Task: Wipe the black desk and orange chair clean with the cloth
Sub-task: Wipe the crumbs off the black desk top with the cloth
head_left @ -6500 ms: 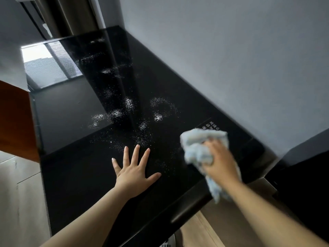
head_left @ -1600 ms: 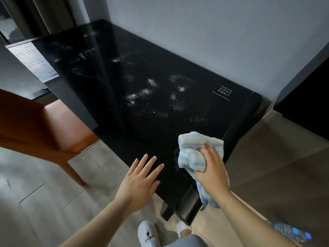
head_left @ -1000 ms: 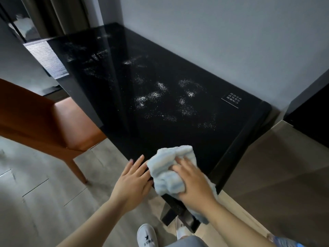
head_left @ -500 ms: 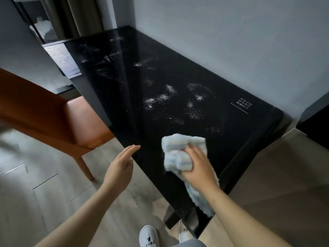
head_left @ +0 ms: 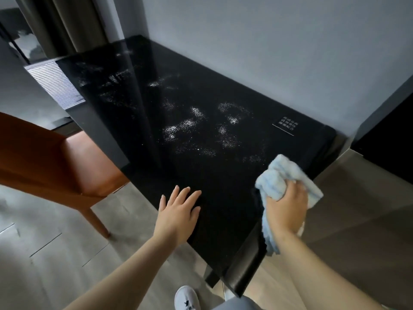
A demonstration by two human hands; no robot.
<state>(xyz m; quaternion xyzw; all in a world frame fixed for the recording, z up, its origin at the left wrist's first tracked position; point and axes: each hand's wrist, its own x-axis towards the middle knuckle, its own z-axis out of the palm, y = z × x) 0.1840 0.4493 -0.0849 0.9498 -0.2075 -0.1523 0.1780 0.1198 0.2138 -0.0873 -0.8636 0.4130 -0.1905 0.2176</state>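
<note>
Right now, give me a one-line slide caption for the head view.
Right hand grips blue cloth on black desk; left hand rests flat; white powder remains.

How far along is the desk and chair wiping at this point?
Done: the glossy black desk looks dust-free nearest the person. In hand: the right hand grips the light blue cloth there. Left: the white powder patches mid-desk, and the orange chair.

A glossy black desk [head_left: 223, 209] is seen, speckled with white powder patches [head_left: 190, 126] towards 12 o'clock of its middle. A small label with white lettering [head_left: 286, 125] is carried at its 2 o'clock corner. A pale blue cloth [head_left: 279, 177] with faint stripes is shown. An orange chair [head_left: 55, 162] is set at 9 o'clock, over grey wood-grain flooring [head_left: 55, 231]. A white shoe [head_left: 186, 298] is glimpsed at 6 o'clock.
</note>
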